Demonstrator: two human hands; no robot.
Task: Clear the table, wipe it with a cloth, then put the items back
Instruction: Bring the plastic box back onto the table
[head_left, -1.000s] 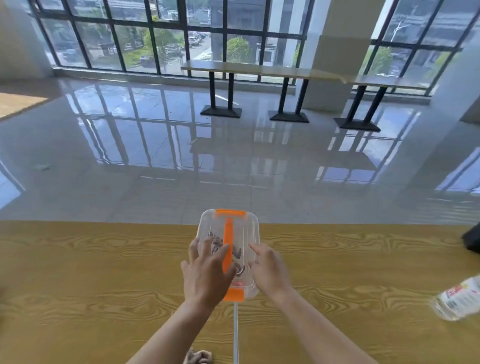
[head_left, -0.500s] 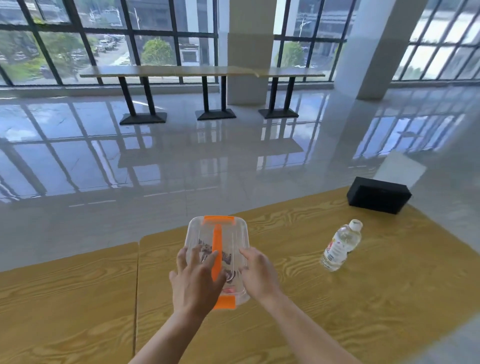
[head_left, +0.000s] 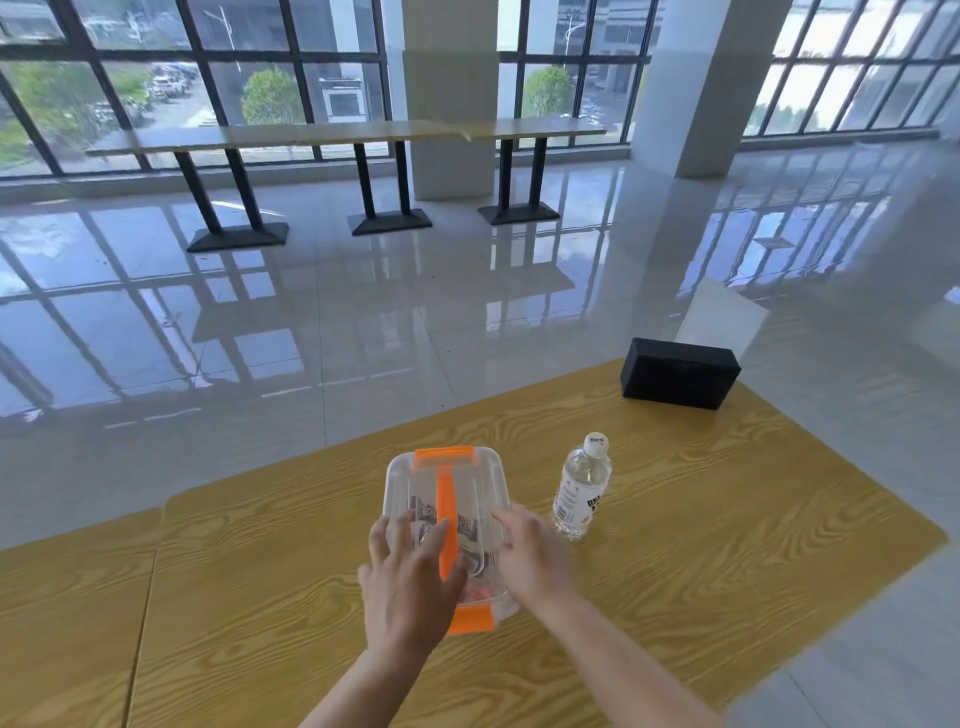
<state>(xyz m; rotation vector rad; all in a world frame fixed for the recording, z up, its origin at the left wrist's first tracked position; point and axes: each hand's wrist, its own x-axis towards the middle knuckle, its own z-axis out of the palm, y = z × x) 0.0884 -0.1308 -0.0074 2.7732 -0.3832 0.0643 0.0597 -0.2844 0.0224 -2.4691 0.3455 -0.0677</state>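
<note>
– Container (head_left: 475, 512): location?
– Middle of table (head_left: 727, 545), just left of water bottle (head_left: 579, 488), not touching it. Near end covered; contact with table not confirmable.
– Hand state?
– Left hand (head_left: 410, 587): flat on lid (head_left: 470, 480), fingers spread, thumb beside orange handle strap (head_left: 444, 499). Right hand (head_left: 530, 561): straight fingers pressed against right side wall. No pinch, no curl.
– Handling estimate?
– Thin clear plastic, stiff walls, probably light. Small loose contents inside, likely to shift. Smooth surface, probably slippery under flat palms. Take hold at 2 opposite side walls below lid rim, or by strap only with both orange latches (head_left: 444, 455) confirmed shut. Keep level.
– Edges and room?
– Far edge close behind container. Right edge well beyond bottle. Seam (head_left: 150, 597) to adjoining tabletop on left. Black box (head_left: 680, 371) at far right corner. Open wood to left and toward body. Prefer those 2 directions; avoid rightward sweep, bottle upright and probably easy to tip.
</note>
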